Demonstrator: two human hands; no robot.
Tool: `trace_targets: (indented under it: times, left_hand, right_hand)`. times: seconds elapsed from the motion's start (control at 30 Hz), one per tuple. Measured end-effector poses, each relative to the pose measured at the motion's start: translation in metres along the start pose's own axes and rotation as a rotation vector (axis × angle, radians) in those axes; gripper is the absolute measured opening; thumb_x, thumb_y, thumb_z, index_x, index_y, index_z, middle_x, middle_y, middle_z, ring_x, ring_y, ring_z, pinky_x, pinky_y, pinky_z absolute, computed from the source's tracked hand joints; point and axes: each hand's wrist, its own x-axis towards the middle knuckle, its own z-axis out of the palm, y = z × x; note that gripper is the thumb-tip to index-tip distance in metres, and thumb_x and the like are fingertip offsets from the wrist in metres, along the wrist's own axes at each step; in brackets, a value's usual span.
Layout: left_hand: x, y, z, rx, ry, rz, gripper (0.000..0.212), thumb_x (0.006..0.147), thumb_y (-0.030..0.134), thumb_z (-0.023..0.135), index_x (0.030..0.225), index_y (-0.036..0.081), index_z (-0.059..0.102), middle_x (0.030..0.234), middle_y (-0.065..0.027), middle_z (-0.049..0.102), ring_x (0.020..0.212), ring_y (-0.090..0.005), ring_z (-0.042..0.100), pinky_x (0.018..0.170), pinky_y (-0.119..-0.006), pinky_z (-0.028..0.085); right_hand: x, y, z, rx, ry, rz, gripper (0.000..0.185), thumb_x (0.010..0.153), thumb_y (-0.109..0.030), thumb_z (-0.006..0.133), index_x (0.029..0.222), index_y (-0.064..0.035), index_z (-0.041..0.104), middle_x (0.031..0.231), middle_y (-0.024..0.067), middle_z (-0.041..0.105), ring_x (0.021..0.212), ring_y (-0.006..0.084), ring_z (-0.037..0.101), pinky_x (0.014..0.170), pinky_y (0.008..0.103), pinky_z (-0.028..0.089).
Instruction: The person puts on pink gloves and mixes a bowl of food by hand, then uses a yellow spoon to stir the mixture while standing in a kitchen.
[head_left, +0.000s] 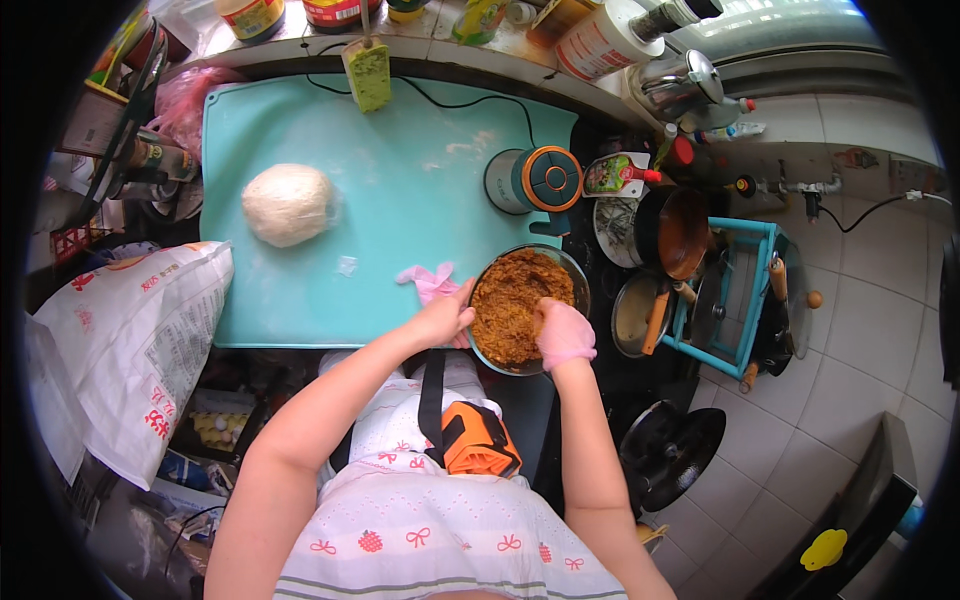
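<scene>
A glass bowl (584, 279) of brown-orange minced filling (510, 300) stands at the front right of a turquoise mat (405, 195). My left hand (444, 315), bare, holds the bowl's left rim. My right hand (564, 333), in a thin pink glove, is in the bowl with its fingers curled against the filling; whether it grips anything is hidden. Beside my left hand lies a crumpled pink glove (429, 283). A ball of pale dough (288, 205), partly in clear film, rests at the mat's left. Behind the bowl stands a small corded electric appliance (534, 181).
A white printed sack (142, 352) leans at the mat's left. Right of the bowl are a lidded pan (637, 315), a dark pot (679, 232) and a turquoise rack (757, 300). A green block (367, 75) hangs over the back edge, before jars on a ledge. A black cord crosses the mat.
</scene>
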Motion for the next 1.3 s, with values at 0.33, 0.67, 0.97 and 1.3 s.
trace_targets:
  times: [0.33, 0.67, 0.97, 1.3]
  left_hand:
    - [-0.002, 0.004, -0.002, 0.031, -0.012, -0.033, 0.058, 0.095, 0.010, 0.038, 0.147, 0.009, 0.012, 0.082, -0.0153, 0.064, 0.061, -0.0205, 0.067, 0.054, -0.032, 0.058]
    - [-0.002, 0.007, -0.002, 0.034, 0.000, -0.082, 0.049, 0.098, 0.011, 0.035, 0.144, 0.012, 0.019, 0.083, -0.0162, 0.064, 0.066, -0.0243, 0.069, 0.060, -0.033, 0.060]
    - [-0.001, 0.010, -0.003, 0.020, 0.005, -0.112, 0.032, 0.099, 0.012, 0.036, 0.128, 0.001, 0.032, 0.083, -0.0192, 0.064, 0.066, -0.0279, 0.069, 0.059, -0.036, 0.060]
    - [0.000, 0.009, -0.006, 0.089, -0.010, -0.117, 0.032, 0.099, 0.013, 0.035, 0.128, 0.001, 0.033, 0.084, -0.0202, 0.064, 0.070, -0.0290, 0.069, 0.063, -0.036, 0.060]
  right_hand:
    - [0.004, 0.002, 0.079, 0.814, 0.645, -0.345, 0.023, 0.077, 0.003, 0.058, 0.099, -0.0038, 0.061, 0.099, 0.0125, 0.061, 0.090, 0.0314, 0.059, 0.082, 0.0354, 0.048]
    - [-0.013, 0.002, 0.058, 0.941, 0.605, -0.218, 0.026, 0.079, 0.002, 0.058, 0.102, -0.0083, 0.065, 0.100, 0.0129, 0.061, 0.094, 0.0289, 0.060, 0.081, 0.0352, 0.048]
    - [-0.001, -0.002, 0.057, 0.773, 0.725, -0.105, 0.035, 0.078, 0.000, 0.056, 0.113, -0.0055, 0.060, 0.109, 0.0174, 0.055, 0.100, 0.0338, 0.053, 0.088, 0.0400, 0.045]
    - [-0.001, -0.027, 0.083, 0.462, 0.473, -0.570, 0.027, 0.084, -0.015, 0.053, 0.110, -0.0078, 0.060, 0.121, 0.0110, 0.056, 0.123, 0.0286, 0.046, 0.101, 0.0410, 0.038]
